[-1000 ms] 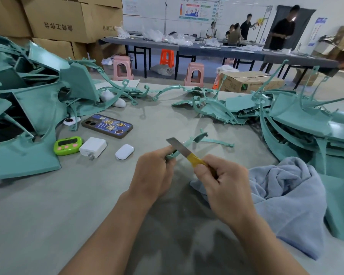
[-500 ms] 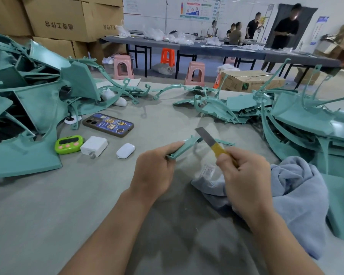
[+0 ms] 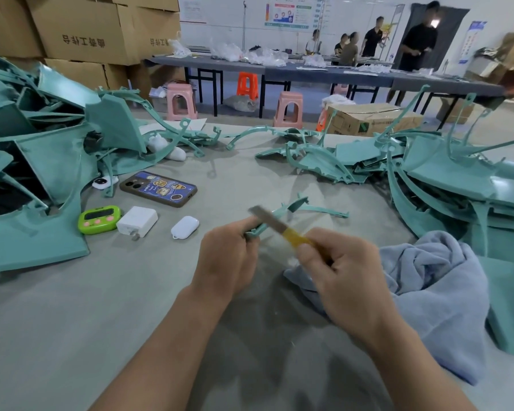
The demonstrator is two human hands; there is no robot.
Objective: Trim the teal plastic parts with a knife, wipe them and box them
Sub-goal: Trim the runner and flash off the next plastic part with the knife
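Both grip: left hand pinches teal part, right hand holds knife I've swung back onto it; trimming continues.

Left hand grips teal part | right hand holds knife across it | cloth on bench

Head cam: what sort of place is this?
Probably a factory finishing and packing floor: heaps of teal plastic parts on the work table, stacked cartons behind, other workers at long tables.
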